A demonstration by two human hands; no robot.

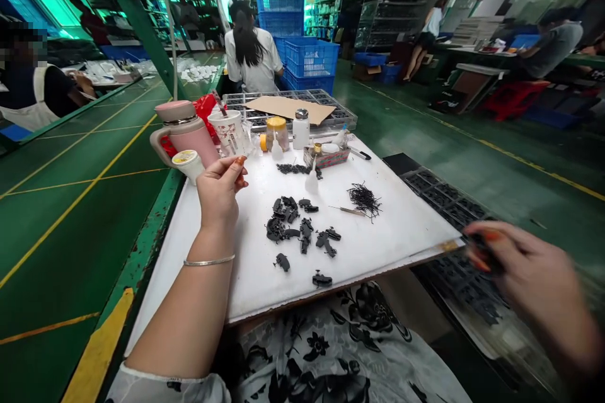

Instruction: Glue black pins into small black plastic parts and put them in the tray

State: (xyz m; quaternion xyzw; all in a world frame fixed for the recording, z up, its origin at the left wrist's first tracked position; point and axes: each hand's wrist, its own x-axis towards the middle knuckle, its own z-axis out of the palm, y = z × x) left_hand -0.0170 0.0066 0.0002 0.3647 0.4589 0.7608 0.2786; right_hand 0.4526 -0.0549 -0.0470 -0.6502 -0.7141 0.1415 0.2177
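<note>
Left hand (pixel 220 194): fingers (pixel 239 164) loosely curled, gripping nothing, above the white board (pixel 401 233). Black parts (pixel 288 227) lie on the board. Right hand (pixel 532 280): fingers closed on a blurred dark piece (pixel 484 250) beyond the board's edge.

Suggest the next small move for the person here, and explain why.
Probably the left hand should pick up a black plastic part on the white board: it looks empty and close by, while the blurred right hand is out over the dark tray.
</note>
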